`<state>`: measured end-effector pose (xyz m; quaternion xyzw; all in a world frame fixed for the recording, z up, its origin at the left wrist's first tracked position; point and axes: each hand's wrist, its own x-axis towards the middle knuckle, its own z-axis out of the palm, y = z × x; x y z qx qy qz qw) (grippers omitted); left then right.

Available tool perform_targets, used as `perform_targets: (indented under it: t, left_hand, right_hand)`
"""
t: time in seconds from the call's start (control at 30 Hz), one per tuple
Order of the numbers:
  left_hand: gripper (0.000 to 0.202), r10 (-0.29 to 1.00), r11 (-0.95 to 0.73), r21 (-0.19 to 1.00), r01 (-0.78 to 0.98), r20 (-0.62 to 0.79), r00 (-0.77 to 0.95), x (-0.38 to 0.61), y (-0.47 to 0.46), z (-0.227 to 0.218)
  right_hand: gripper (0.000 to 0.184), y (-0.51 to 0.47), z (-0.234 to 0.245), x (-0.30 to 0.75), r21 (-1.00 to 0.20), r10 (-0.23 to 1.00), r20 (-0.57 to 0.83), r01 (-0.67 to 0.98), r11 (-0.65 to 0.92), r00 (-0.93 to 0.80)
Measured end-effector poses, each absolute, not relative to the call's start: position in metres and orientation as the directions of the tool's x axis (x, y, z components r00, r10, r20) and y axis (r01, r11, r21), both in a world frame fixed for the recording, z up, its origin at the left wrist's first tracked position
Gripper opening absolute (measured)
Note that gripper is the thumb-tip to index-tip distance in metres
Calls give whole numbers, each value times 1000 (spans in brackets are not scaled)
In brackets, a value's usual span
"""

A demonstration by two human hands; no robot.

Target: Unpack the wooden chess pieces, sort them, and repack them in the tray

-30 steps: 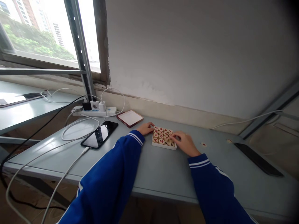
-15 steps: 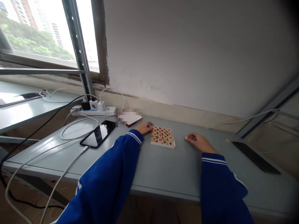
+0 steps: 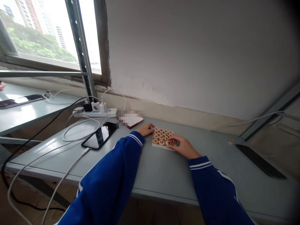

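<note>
A shallow white box point(image 3: 156, 145) on the desk holds rows of round Chinese chess pieces point(image 3: 161, 137) with red characters. My left hand point(image 3: 145, 129) is at the box's back left corner, fingers bent and closed on its edge. At the front right of the box, my right hand point(image 3: 184, 146) pinches a Chinese chess piece point(image 3: 168, 142) between thumb and fingers, over the front row. My right fingers hide part of the box's right side.
A phone point(image 3: 100, 136) on a white cable lies left of my left arm. Behind it are a power strip point(image 3: 110, 112) with chargers and a partly blurred box lid point(image 3: 133, 120). A dark flat object point(image 3: 260, 161) lies at the right. Part of another person's hand point(image 3: 2, 86) shows far left.
My right hand has moved left from the bare desk to the box with a piece in its fingers. My left hand stays at the box. A person's hand has appeared far left.
</note>
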<state>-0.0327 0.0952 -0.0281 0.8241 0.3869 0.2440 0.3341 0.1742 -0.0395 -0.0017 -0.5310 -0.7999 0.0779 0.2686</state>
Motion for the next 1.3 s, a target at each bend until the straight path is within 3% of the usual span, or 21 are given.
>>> perform_targets:
  t: [0.27, 0.4, 0.5, 0.6, 0.77, 0.87, 1.07, 1.2, 1.3]
  left_hand:
    - [33, 797, -489, 730, 478, 149, 586, -33, 96, -28]
    - [33, 787, -496, 739, 456, 159, 596, -33, 96, -28]
    - [34, 787, -497, 740, 453, 166, 594, -33, 97, -29]
    - [33, 788, -492, 749, 444, 166, 593, -33, 98, -31]
    - [32, 789, -484, 755, 442, 157, 594, -34, 99, -30]
    - [34, 789, -484, 753, 447, 154, 595, -34, 98, -29]
    - [35, 780, -494, 752, 435, 162, 605, -36, 99, -30]
    - [34, 780, -499, 748, 438, 168, 603, -36, 98, -29]
    - [33, 773, -496, 758, 423, 164, 612, -36, 98, -29]
  right_hand:
    - [28, -39, -4, 174, -395, 877, 384, 808, 438, -288]
    - [26, -39, 2, 178, -367, 826, 538, 834, 411, -170]
    - [27, -34, 1, 198, -289, 742, 669, 907, 305, -36]
    - [27, -28, -11, 238, -185, 697, 713, 979, 84, 75]
    - [35, -28, -39, 322, -129, 674, 626, 905, -406, 392]
    - [42, -28, -51, 363, -134, 600, 601, 807, -575, 527]
    - [50, -16, -64, 416, -174, 528, 548, 705, -687, 649]
    - [48, -13, -66, 439, -163, 601, 412, 704, -691, 685]
    - [43, -15, -65, 438, -96, 627, 422, 720, -688, 655]
